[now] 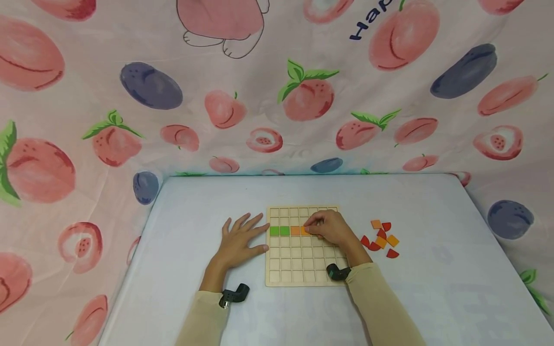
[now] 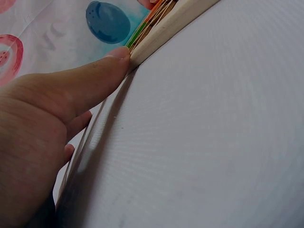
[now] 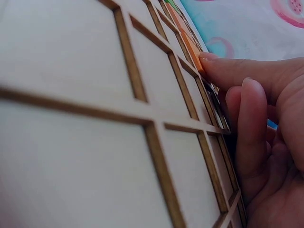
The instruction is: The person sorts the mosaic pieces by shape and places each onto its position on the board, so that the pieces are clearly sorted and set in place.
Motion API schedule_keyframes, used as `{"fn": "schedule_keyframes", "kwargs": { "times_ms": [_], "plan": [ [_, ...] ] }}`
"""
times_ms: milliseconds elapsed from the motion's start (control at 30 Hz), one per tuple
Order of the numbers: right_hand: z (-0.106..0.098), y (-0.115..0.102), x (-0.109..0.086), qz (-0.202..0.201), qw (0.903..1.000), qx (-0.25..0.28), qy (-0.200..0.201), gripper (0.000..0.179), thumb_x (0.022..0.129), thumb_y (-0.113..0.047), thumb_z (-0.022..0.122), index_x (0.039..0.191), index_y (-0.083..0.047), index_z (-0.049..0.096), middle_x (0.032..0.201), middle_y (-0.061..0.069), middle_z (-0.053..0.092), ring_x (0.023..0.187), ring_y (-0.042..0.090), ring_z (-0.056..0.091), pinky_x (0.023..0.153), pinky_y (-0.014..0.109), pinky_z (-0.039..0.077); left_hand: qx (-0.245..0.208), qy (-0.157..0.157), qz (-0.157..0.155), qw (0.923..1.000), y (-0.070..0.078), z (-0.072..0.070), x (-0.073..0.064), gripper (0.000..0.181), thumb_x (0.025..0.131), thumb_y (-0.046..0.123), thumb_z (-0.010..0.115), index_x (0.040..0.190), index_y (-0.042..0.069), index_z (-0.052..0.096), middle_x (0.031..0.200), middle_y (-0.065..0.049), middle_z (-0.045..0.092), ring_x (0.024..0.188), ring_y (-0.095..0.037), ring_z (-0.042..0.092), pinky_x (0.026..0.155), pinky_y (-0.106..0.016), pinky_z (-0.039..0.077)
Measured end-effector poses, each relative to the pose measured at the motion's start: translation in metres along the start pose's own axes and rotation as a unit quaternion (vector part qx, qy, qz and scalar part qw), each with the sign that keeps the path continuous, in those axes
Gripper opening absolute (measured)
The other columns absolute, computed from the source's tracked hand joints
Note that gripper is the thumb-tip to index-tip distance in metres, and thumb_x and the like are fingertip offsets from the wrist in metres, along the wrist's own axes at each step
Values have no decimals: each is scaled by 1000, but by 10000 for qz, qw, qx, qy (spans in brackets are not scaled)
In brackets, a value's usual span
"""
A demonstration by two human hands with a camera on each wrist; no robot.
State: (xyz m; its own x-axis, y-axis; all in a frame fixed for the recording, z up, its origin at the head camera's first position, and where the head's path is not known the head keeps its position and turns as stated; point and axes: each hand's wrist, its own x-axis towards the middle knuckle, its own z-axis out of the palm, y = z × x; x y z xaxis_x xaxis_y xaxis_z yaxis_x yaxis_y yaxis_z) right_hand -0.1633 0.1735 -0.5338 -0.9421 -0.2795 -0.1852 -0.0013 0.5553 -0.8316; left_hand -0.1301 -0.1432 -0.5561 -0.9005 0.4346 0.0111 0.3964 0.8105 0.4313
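A wooden grid board (image 1: 298, 286) lies on the white table. One row of its cells bears two green square tiles (image 1: 279, 231), an orange square tile (image 1: 295, 231) and, to its right, a second orange square tile (image 1: 304, 230). My right hand (image 1: 331, 227) is over the board and pinches this second tile at its cell; in the right wrist view the thumb lies at the end of the orange tile (image 3: 193, 53), the other fingers curled. My left hand (image 1: 239, 244) spreads its fingers on the table, with thumb and a fingertip at the board's left edge (image 2: 142, 56).
Right of the board lie several loose pieces: orange squares (image 1: 392, 240) and red quarter-round pieces (image 1: 392, 253). A fruit-print cloth (image 1: 259, 96) hangs behind the table. Small black cameras (image 1: 235, 294) are worn on both wrists.
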Motion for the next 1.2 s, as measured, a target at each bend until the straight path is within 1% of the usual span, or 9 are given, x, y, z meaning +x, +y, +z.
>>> {"fn": "schedule_keyframes", "kwargs": {
  "times_ms": [367, 567, 633, 733, 833, 900, 1000, 1200],
  "plan": [
    [-1, 0, 0, 83, 10000, 41, -24, 6, 88, -21, 80, 93, -17, 79, 75, 0, 66, 55, 19, 58, 58, 32, 49, -13, 21, -9, 10000, 0, -1, 0, 65, 92, 66, 60, 151, 41, 49, 168, 12, 30, 158, -27, 19, 120, -70, 0],
    [0, 2, 0, 168, 9999, 38, -3, 7, 88, -22, 80, 94, -18, 79, 77, 0, 66, 56, 18, 58, 60, 31, 49, -19, 40, -2, 10000, 2, -2, 0, 66, 91, 66, 61, 151, 39, 50, 167, 11, 32, 158, -28, 20, 120, -70, 1],
    [0, 3, 0, 124, 9999, 106, -25, 9, 88, -22, 80, 96, -18, 79, 78, 1, 66, 56, 18, 58, 59, 31, 50, -14, 31, -9, 10000, 2, -2, -1, 66, 91, 66, 61, 151, 39, 49, 167, 11, 31, 158, -28, 20, 120, -70, 1],
    [-3, 4, -2, 42, 9992, 381, -126, 14, 90, -23, 79, 101, -14, 77, 82, 4, 67, 59, 19, 58, 59, 30, 51, -38, 39, -22, 10000, 2, -3, -1, 66, 91, 66, 61, 151, 40, 49, 167, 11, 31, 158, -28, 20, 120, -70, 0],
    [-10, 4, -7, 84, 9963, 818, -250, 19, 91, -23, 78, 106, -11, 76, 86, 8, 68, 63, 22, 58, 60, 29, 53, -76, 63, -9, 10000, 3, -3, -1, 66, 91, 65, 62, 150, 39, 50, 167, 11, 32, 158, -28, 20, 120, -70, 0],
    [-16, 4, -11, 109, 9952, 935, -250, 22, 92, -23, 77, 109, -10, 75, 89, 11, 69, 66, 23, 60, 62, 30, 54, -109, 79, 3, 9999, 3, -4, -1, 65, 91, 64, 63, 150, 39, 51, 167, 10, 33, 158, -29, 21, 120, -70, 0],
    [-28, 5, -18, 79, 9972, 735, -132, 24, 93, -25, 77, 111, -11, 75, 94, 9, 71, 75, 23, 63, 68, 30, 55, -106, 87, 23, 9999, 4, -4, -1, 65, 91, 63, 63, 150, 39, 51, 167, 10, 33, 158, -29, 21, 120, -70, 1],
    [-56, 12, -30, 7, 9992, 335, 237, 25, 92, -30, 77, 111, -13, 77, 102, 5, 72, 85, 23, 62, 70, 29, 53, -91, 73, 13, 9999, 4, -4, -1, 65, 91, 63, 63, 150, 39, 51, 167, 10, 33, 158, -29, 21, 120, -70, 1]
  ]
}}
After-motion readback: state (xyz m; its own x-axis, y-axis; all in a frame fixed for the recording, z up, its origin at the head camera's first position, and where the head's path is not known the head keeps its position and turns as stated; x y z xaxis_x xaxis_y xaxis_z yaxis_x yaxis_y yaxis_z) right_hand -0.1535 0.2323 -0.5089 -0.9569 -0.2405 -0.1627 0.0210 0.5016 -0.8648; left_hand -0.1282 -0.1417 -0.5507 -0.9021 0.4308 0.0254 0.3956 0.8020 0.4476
